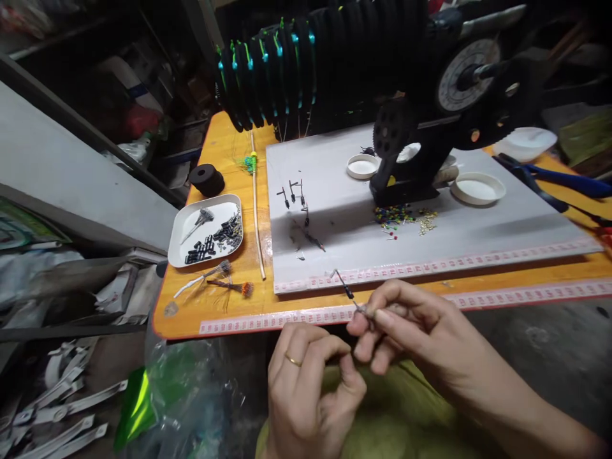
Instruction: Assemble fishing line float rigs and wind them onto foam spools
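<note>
Over the table's front edge, my right hand pinches a thin dark wire piece between thumb and fingertips. The piece slants up to the left, with a black sleeve on it and a bent tip. My left hand, a ring on one finger, is just left of it with fingers curled and thumb near the index finger. Whatever lies in that pinch, if anything, is too small to see. Several similar sleeved pieces lie on the grey board beyond my hands.
A white tray of small black parts and a black spool stand left. Colored beads lie on the board near shallow white lids. A black machine rises behind; blue-handled pliers lie right. Measuring tape lines the front edge.
</note>
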{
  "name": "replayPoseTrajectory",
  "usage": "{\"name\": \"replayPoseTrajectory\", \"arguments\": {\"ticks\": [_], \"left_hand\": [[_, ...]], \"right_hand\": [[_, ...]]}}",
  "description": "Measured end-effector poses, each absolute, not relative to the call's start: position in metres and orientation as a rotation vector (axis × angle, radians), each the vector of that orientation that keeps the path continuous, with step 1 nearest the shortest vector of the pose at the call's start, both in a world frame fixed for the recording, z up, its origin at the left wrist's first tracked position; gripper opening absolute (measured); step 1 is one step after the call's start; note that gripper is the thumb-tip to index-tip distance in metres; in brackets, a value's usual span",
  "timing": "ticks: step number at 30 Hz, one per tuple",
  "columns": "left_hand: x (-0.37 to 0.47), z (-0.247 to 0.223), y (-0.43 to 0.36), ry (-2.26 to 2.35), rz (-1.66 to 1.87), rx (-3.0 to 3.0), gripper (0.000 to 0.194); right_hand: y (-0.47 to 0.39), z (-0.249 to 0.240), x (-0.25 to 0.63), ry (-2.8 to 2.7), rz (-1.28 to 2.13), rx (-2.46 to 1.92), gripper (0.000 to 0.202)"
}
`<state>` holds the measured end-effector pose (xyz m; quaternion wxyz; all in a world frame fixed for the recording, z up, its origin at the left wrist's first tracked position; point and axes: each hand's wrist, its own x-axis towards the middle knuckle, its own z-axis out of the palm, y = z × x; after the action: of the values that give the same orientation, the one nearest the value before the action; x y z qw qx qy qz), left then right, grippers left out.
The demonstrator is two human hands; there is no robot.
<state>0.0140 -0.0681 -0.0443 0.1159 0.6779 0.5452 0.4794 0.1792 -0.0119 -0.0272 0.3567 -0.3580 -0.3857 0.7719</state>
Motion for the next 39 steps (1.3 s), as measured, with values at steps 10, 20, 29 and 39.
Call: {"name": "replayPoseTrajectory", "arguments": {"ticks": [10, 20, 29, 39], "left_hand": [[0.029, -0.021, -0.046, 1.148, 1.234, 1.142, 0.023], [0.050, -0.014, -0.026, 0.766, 1.324, 0.509, 0.020], [0.049, -0.028, -0.046, 0.832, 1.255, 0.545, 0.036], [0.038, -0.023, -0.055, 1.272, 1.108, 0.917, 0.014]], "right_hand": [[-0.018, -0.025, 0.186, -0.919, 2.053, -0.709, 0.010], [-0.021, -0.022, 0.194, -1.030, 2.077, -0.780, 0.019], [-0.017, -0.020, 0.198, -1.209, 1.925, -0.890, 0.017], [-0.012, -0.016, 0.207, -1.959, 0.689, -0.868, 0.020]]}}
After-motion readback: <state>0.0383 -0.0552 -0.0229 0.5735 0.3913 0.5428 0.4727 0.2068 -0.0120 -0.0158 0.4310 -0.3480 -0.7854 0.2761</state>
